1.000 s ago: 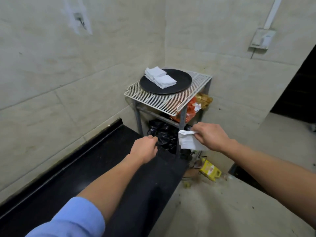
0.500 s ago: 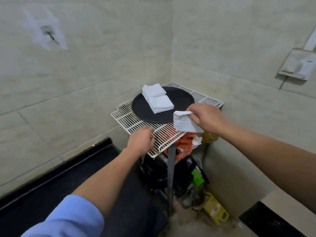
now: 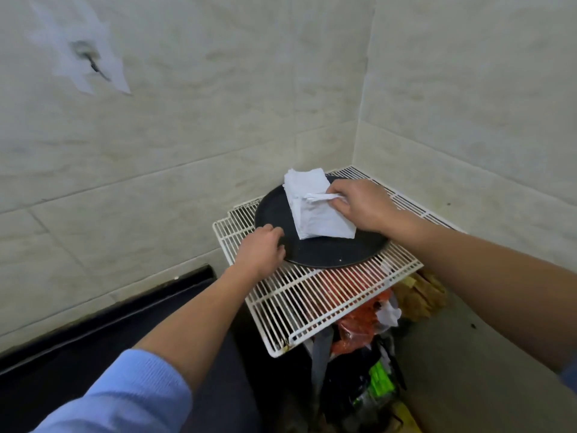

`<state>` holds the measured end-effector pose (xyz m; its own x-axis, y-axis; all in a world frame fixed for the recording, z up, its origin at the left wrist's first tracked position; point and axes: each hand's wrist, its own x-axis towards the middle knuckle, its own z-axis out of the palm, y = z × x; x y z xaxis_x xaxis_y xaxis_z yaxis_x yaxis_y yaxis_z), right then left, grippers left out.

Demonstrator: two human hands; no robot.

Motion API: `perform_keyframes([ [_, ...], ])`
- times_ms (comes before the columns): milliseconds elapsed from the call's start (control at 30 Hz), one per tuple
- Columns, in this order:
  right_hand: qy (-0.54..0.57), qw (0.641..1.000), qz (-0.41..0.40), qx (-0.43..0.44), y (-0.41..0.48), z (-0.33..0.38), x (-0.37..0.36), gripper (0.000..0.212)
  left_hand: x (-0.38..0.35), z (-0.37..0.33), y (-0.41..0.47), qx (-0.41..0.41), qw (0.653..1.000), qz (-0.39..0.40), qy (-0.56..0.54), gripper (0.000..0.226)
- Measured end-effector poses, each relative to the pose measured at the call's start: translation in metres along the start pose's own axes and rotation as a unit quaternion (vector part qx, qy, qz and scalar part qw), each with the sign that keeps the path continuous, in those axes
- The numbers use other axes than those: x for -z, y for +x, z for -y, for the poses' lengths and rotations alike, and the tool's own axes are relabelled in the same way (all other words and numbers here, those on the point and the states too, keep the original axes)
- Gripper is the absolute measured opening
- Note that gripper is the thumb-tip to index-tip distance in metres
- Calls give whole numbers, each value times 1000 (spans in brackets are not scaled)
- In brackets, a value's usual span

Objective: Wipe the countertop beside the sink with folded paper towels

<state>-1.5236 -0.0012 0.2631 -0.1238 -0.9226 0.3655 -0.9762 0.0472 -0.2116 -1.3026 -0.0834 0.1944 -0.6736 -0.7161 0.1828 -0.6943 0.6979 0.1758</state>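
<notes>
Head view: the right hand [image 3: 365, 210] pinches a folded paper towel [image 3: 318, 198] just above the stack of towels [image 3: 321, 225]. The stack lies toward 12 o'clock on the black tray [image 3: 327, 254], so the hand is probably taking or adding a sheet. The left hand [image 3: 262, 248] sits curled at the tray's 8 o'clock rim, likely to steady it; I cannot tell whether it grips. The tray rests on a wire rack [image 3: 312, 295]. The dark worktop [image 3: 78, 345] lies toward 7 o'clock, well apart from the towels.

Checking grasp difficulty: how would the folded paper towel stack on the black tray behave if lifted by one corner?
Probably floppy: the paper towel pinched in the right hand is crumpled. The folded paper towel stack looks light and its layers sit offset, so they may slide apart on the black tray.
</notes>
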Motion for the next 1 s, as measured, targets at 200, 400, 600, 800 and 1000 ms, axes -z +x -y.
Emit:
perform_keyframes([
  [200, 19, 998, 58, -10, 47, -21, -30, 16, -14, 2, 34, 1, 1000, 25, -9, 23],
  [400, -1, 992, 127, -8, 92, -49, -61, 20, -29, 10, 41, 7, 1000, 13, 0, 23],
  [600, 5, 982, 190, 16, 109, -64, -88, 29, -43, 12, 42, 25, 1000, -12, 2, 27],
  [800, -43, 996, 51, 56, 82, -60, -88, 39, -49, 8, 41, 48, 998, -50, -12, 24],
  [1000, 51, 978, 173, 100, 46, -37, -112, 67, -51, 7, 42, 70, 996, -56, -26, 21],
])
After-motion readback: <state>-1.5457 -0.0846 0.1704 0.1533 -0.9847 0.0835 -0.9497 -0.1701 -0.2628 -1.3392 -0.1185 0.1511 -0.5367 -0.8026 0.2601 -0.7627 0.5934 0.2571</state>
